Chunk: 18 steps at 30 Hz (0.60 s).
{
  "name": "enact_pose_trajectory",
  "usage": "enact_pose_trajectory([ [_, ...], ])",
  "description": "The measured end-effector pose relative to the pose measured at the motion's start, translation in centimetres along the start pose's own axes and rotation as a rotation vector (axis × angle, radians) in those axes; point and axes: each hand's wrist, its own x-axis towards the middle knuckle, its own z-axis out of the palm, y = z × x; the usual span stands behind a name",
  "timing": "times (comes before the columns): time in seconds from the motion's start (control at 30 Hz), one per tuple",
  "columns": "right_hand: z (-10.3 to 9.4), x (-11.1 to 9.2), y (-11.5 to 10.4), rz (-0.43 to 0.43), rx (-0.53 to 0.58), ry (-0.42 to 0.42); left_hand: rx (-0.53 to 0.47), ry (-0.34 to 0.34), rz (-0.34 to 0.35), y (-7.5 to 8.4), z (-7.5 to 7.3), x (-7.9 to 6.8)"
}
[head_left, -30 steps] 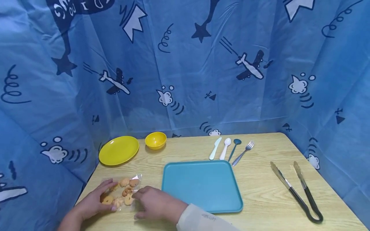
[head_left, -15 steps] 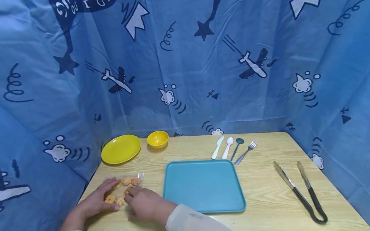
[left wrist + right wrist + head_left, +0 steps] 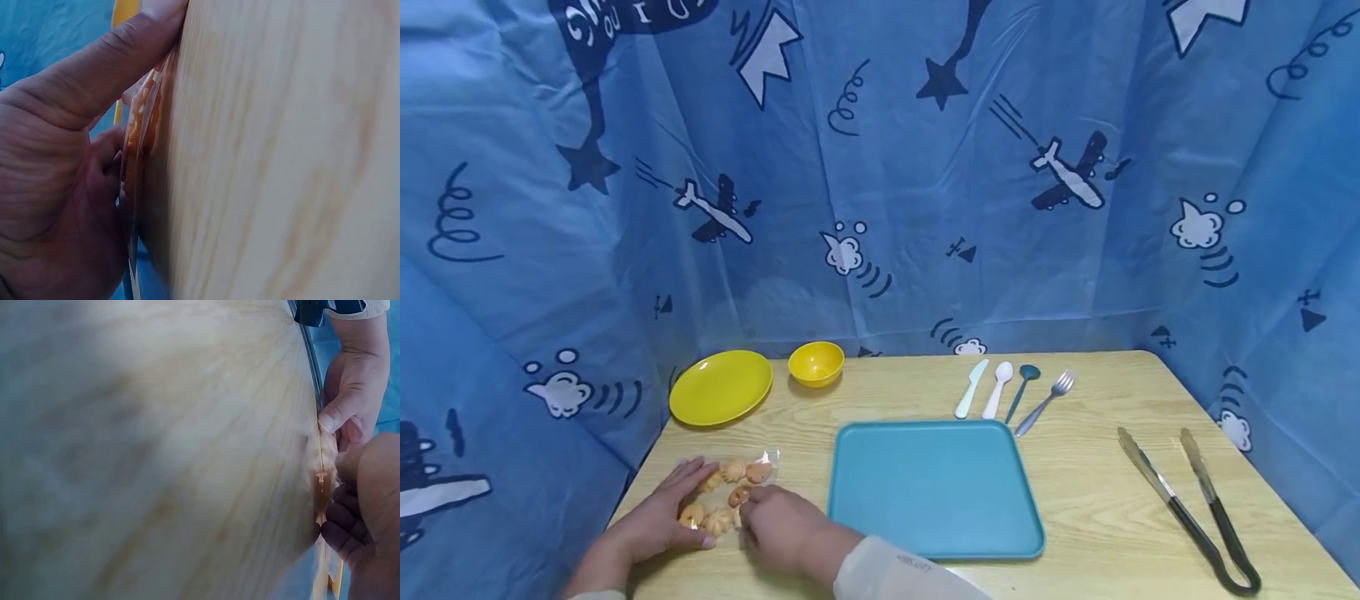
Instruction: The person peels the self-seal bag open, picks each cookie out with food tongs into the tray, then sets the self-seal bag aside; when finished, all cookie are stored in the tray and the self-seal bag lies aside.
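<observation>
Bagged cookies (image 3: 718, 519), flat, between left fingers (image 3: 687, 482) and right fingers (image 3: 342, 520)

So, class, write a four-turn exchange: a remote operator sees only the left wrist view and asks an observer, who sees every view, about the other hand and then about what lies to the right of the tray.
Operator: I see the left hand and the packet edge-on, against the table. Where is the right hand?

Observer: The head view shows it at the packet's right side, across from the left hand.

Operator: And to the right of the tray, does anything lie there?

Observer: Yes, a pair of tongs with black handles, its two arms spread apart.
</observation>
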Motion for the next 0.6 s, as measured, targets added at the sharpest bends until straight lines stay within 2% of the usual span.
enact_pose_trajectory([
  [0.1, 0.0, -0.3, -0.2, 0.062, 0.057, -0.023, 0.013, 0.0, 0.002, -0.3, 0.3, -0.2],
  [0.23, -0.4, -0.7, -0.2, 0.19, 0.116, -0.056, 0.031, -0.018, -0.032, -0.2, 0.5, 0.0],
  [0.33, -0.7, -0.9, 0.1, 0.261, 0.121, -0.04, 0.045, -0.018, -0.024, 0.2, 0.2, 0.5],
  [0.47, -1.1, -1.0, 0.4, 0.314, 0.178, 0.003, 0.065, 0.004, -0.009, 0.6, -0.4, 0.8],
  [0.6, -1.1, -1.2, 0.2, 0.357, 0.243, -0.002, 0.073, -0.01, -0.034, 0.6, -0.5, 0.6],
])
